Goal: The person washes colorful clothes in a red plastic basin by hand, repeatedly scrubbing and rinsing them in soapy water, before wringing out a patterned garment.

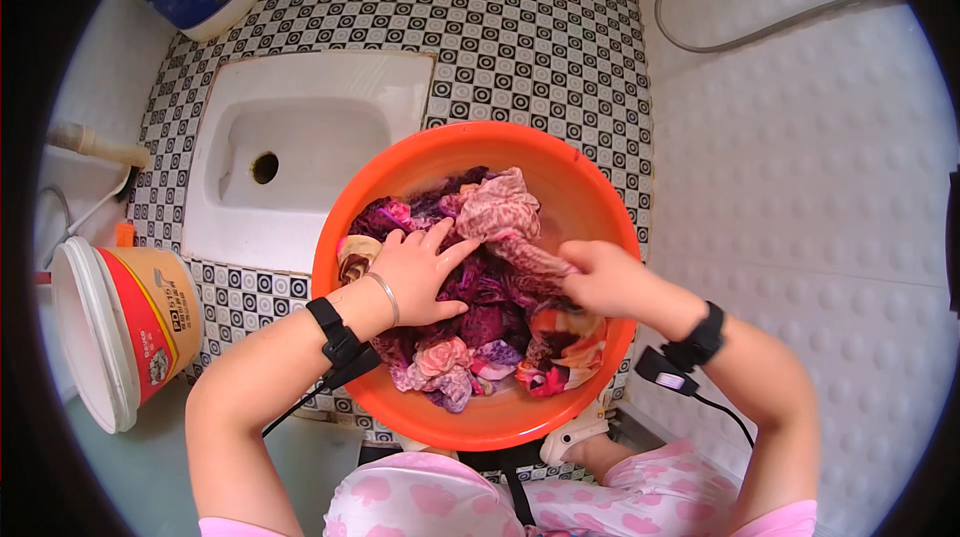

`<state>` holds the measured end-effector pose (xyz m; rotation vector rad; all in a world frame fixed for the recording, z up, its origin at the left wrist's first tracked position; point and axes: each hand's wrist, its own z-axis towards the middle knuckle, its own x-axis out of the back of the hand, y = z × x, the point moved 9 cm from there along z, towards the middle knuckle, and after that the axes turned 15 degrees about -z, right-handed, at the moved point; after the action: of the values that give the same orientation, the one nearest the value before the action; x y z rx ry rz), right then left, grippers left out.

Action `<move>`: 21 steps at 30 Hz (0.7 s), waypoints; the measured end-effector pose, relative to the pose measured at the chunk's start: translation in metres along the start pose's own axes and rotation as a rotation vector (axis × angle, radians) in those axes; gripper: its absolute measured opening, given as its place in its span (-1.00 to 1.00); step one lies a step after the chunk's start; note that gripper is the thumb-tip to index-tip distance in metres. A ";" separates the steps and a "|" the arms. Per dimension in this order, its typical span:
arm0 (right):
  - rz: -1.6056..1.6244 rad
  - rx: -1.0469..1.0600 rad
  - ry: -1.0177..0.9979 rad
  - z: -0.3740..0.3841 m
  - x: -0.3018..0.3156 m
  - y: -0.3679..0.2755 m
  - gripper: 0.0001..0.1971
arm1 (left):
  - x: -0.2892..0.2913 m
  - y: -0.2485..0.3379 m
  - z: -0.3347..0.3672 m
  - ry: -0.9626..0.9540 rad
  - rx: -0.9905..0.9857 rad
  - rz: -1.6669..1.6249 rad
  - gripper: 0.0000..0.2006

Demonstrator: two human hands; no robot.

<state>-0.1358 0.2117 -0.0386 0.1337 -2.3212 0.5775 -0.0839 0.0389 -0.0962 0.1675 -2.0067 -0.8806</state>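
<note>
Two hands work in the orange basin [590, 199] at the head view's centre. The left hand [418, 275] lies spread, pressing the patterned cloth [497, 292] down; the right hand [600, 277], at three o'clock, pinches a twisted fold, keeping it taut.

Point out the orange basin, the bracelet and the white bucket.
Orange basin [590, 199]: head view, on its bare inner wall at upper right.
Bracelet [384, 297]: head view, on the band across the left wrist.
White bucket [85, 337]: head view, on its lid.
</note>
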 end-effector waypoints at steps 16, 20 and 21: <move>0.408 0.266 0.545 -0.073 0.121 0.003 -0.91 | 0.074 0.045 0.054 0.120 -0.298 -0.359 -0.73; 0.340 0.144 0.271 -0.028 0.040 0.022 -0.77 | 0.075 0.039 -0.011 0.164 -0.338 -0.448 -0.69; 0.350 0.208 0.298 -0.019 0.016 0.022 -0.75 | 0.078 0.036 -0.024 0.112 -0.174 -0.413 -0.66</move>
<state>-0.1411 0.2407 -0.0238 -0.2517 -2.0000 0.9448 -0.1025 0.0190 -0.0112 0.5343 -1.8082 -1.2705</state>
